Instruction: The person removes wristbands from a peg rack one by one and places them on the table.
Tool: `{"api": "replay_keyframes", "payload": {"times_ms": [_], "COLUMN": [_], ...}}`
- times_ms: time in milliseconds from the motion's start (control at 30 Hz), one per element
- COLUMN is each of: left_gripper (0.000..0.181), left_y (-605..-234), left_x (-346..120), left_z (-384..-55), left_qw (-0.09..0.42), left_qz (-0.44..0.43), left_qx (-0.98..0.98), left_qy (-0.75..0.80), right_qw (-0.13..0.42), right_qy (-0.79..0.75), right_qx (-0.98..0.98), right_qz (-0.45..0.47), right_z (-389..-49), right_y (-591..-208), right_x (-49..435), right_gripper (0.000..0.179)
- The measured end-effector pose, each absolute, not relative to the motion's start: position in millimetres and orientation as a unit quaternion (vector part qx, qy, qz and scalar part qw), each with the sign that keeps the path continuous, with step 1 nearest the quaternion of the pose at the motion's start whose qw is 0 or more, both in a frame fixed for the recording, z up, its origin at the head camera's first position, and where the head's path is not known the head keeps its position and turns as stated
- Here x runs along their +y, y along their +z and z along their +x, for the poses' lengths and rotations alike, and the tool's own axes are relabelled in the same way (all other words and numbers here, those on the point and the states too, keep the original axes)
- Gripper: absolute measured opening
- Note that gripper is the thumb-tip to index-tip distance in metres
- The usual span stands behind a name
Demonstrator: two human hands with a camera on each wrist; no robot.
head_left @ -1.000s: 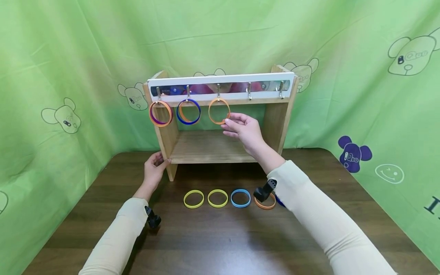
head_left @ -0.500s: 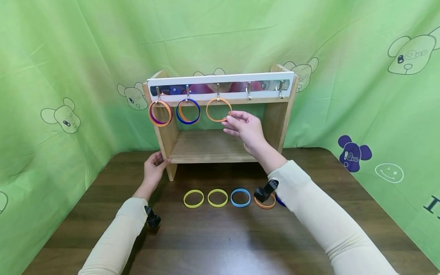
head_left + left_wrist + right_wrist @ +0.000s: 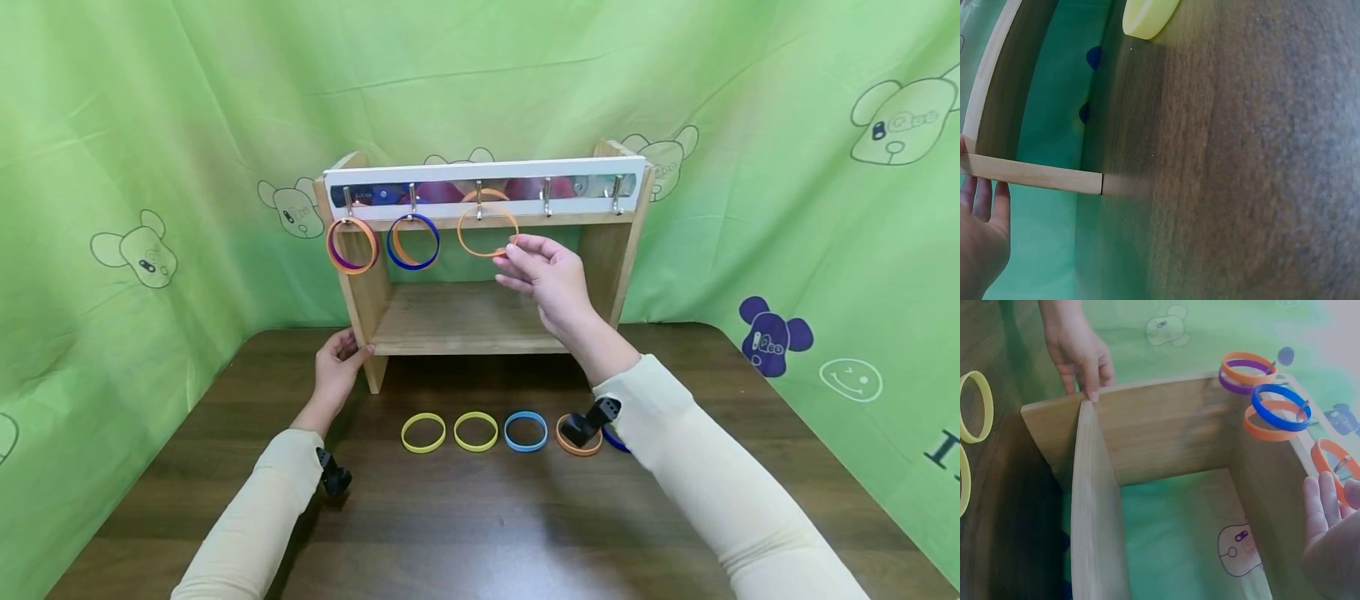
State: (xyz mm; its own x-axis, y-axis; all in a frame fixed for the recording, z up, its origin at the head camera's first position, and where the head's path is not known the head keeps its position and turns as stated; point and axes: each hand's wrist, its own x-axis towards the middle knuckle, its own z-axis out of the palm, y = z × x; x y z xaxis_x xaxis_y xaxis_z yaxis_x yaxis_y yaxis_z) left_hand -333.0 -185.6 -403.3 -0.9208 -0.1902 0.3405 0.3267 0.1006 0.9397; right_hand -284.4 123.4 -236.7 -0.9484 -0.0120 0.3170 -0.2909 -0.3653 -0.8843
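Note:
In the head view my right hand (image 3: 551,283) pinches the lower right edge of an orange wristband (image 3: 460,236), which is at the third hook (image 3: 478,200) of a wooden shelf (image 3: 465,318); in the right wrist view the hook shows inside the band. My left hand (image 3: 335,372) grips the shelf's left side panel (image 3: 1041,173) low down, thumb in front and fingers behind. From the first hook hang an orange wristband (image 3: 372,237) and a purple one (image 3: 1235,385). The second hook carries a blue wristband (image 3: 437,242) and an orange one (image 3: 1260,433).
Two hooks at the right, including the end hook (image 3: 617,196), are bare. On the brown table (image 3: 450,533) lie two yellow wristbands, one of them the left yellow band (image 3: 422,451), a light blue band (image 3: 525,448), an orange band (image 3: 576,452) and a partly hidden dark blue band (image 3: 617,440).
My right hand has moved slightly up and to the right, lifting and tilting the orange wristband at the third hook. The left hand stays on the shelf's side panel.

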Motion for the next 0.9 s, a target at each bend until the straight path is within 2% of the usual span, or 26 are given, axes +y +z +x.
{"api": "replay_keyframes", "payload": {"times_ms": [467,800,900], "left_gripper": [0.037,0.037,0.037], "left_y": [-403.2,-380.3,-386.2], "left_x": [-186.5,-180.5,-182.3], "left_z": [-335.1,-312.8,-318.5], "left_qw": [0.188,0.175,0.179], "left_qz": [-0.047,-0.053,-0.053], "left_qx": [-0.710,-0.719,-0.718], "left_qy": [-0.677,-0.671,-0.671], "right_qw": [0.068,0.030,0.019], "right_qy": [0.824,0.809,0.801], "right_qx": [-0.543,-0.570,-0.584], "right_qz": [0.147,0.139,0.132], "right_z": [-259.6,-247.6,-244.9], "right_y": [-240.6,-265.7,-275.7], "right_x": [129.9,130.1,128.0], "right_gripper": [0.017,0.013,0.013]}}
